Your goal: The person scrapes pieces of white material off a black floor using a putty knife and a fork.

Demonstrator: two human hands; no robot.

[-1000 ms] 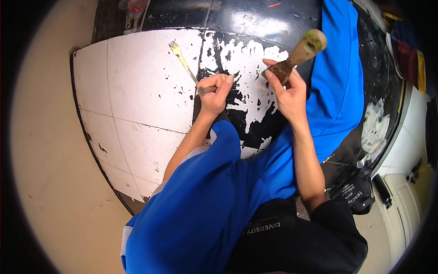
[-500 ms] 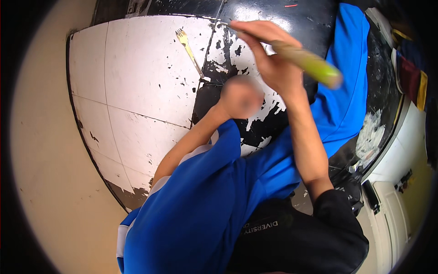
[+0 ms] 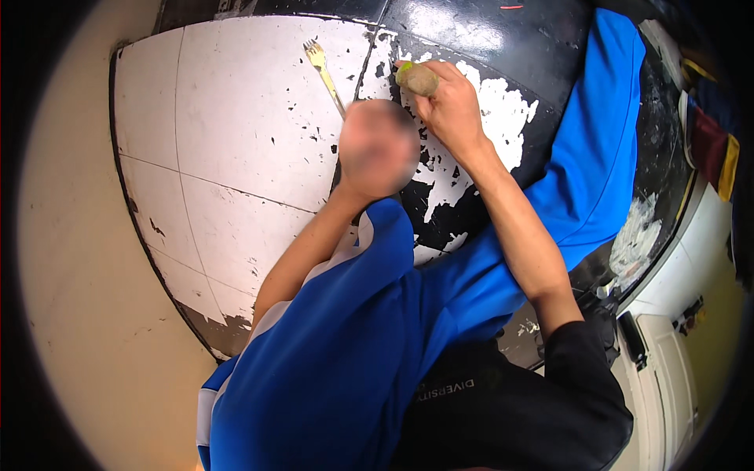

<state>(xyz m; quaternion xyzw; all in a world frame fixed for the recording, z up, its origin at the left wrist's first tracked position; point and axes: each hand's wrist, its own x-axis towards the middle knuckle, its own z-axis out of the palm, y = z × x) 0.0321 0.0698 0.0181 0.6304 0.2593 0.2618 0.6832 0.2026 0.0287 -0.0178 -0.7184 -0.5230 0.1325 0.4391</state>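
Note:
My right hand (image 3: 448, 106) is closed on the wooden handle (image 3: 420, 78) of a scraper, seen nearly end-on over the upper part of flaking white paint (image 3: 503, 110) on black tile; its blade is hidden beneath. My left hand (image 3: 375, 147) is beside it, lower and to the left, its fingers blurred out, so I cannot tell what it holds. A yellowish fork-shaped tool (image 3: 317, 60) lies on the white-painted tiles (image 3: 228, 110) just beyond my left hand, its lower end hidden by that hand.
My legs in blue trousers (image 3: 314, 345) extend from the bottom and along the right. Glossy black tiles (image 3: 463, 27) lie at the top, a beige surface (image 3: 67, 235) at the left. Dark red and yellow cloths (image 3: 711, 149) and a pale plastic object (image 3: 660, 377) are at the right edge.
My right hand has moved up and left, swinging the scraper's handle round to point up toward me. My left hand shifted slightly right, then back up and left.

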